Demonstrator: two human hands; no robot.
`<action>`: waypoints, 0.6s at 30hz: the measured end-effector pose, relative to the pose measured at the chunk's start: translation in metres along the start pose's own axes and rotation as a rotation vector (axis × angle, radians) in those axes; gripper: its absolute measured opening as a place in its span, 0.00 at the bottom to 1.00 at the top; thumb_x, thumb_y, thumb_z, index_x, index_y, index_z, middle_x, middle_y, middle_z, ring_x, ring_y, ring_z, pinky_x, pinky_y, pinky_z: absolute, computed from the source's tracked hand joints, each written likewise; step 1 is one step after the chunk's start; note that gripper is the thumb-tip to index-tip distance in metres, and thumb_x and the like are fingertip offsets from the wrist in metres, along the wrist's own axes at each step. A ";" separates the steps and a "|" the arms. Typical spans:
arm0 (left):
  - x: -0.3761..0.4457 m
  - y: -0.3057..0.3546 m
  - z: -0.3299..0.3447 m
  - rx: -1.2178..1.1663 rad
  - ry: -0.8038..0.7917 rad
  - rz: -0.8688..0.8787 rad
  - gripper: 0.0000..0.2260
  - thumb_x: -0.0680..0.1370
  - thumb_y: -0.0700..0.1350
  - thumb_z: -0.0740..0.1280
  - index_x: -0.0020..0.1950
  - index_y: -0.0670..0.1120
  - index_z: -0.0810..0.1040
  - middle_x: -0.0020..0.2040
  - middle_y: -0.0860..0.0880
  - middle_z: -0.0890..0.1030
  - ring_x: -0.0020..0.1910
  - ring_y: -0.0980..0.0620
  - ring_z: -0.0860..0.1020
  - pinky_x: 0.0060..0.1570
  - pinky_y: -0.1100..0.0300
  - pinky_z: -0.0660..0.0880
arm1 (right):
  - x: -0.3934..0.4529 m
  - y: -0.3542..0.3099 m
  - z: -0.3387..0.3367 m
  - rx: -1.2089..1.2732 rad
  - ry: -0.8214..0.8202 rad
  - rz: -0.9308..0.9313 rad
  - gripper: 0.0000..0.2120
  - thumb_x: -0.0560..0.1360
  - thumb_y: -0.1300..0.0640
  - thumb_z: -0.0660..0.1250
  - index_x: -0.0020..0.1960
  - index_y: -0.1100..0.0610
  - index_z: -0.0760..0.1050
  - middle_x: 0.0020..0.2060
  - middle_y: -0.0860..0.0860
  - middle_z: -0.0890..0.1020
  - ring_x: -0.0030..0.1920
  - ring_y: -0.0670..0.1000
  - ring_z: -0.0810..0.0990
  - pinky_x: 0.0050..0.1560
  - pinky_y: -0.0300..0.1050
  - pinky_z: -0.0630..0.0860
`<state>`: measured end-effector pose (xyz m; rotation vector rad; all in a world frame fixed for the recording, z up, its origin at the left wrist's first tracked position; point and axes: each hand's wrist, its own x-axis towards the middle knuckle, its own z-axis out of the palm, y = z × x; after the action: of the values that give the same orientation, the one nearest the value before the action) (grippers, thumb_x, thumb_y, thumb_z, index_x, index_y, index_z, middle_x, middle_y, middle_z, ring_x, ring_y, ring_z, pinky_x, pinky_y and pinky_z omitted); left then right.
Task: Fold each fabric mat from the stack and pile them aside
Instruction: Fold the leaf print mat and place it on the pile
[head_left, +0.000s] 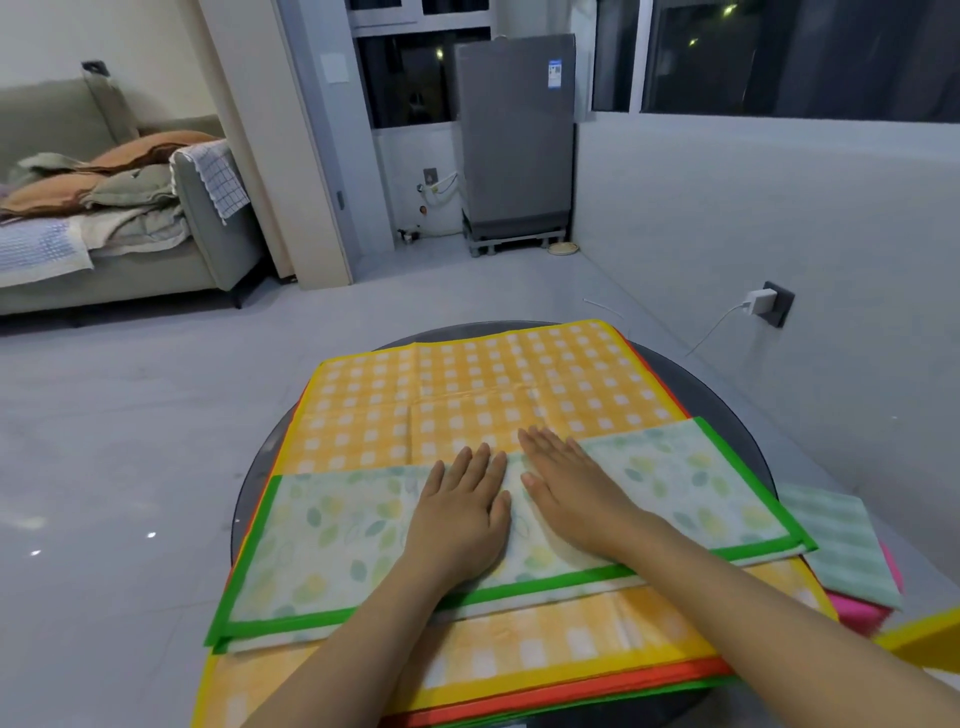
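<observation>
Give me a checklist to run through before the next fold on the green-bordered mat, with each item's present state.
1. Both hands flat on the green-bordered mat: ok; left hand and right hand press near its middle, fingers straight.
2. Folded edges lined up: not ok; a lower layer peeks out along the near edge.
3. Mat lies fully on the stack: ok; it rests across the yellow checked mat.
4. Room beside for the finished pile: ok; folded mats already sit to the right.
5. Stack stays on the round table: ok.
6. Number of mats left: cannot tell; only coloured edges show.
</observation>
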<state>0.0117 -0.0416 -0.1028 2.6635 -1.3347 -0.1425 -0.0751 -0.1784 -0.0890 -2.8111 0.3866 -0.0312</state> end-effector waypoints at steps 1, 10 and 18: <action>-0.001 0.000 0.000 -0.003 0.001 0.000 0.23 0.83 0.53 0.43 0.78 0.53 0.43 0.78 0.54 0.43 0.76 0.56 0.40 0.75 0.54 0.39 | 0.001 -0.002 0.004 -0.022 -0.013 -0.006 0.26 0.82 0.48 0.42 0.77 0.54 0.40 0.77 0.48 0.44 0.76 0.45 0.41 0.74 0.42 0.37; -0.021 -0.057 -0.009 0.003 0.015 -0.106 0.24 0.82 0.54 0.43 0.78 0.53 0.43 0.78 0.55 0.42 0.76 0.57 0.41 0.75 0.53 0.39 | 0.000 -0.001 0.010 -0.124 -0.075 0.007 0.27 0.81 0.43 0.39 0.76 0.51 0.37 0.76 0.46 0.39 0.75 0.43 0.37 0.74 0.42 0.35; -0.058 -0.120 -0.019 0.054 0.058 -0.306 0.24 0.83 0.55 0.43 0.78 0.51 0.43 0.78 0.54 0.43 0.77 0.56 0.42 0.75 0.54 0.40 | -0.003 -0.004 0.008 -0.123 -0.084 0.010 0.27 0.81 0.44 0.39 0.76 0.51 0.37 0.76 0.46 0.39 0.75 0.43 0.37 0.74 0.42 0.35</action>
<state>0.0749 0.0776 -0.1052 2.8770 -0.9198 -0.0644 -0.0767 -0.1715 -0.0949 -2.9193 0.3950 0.1161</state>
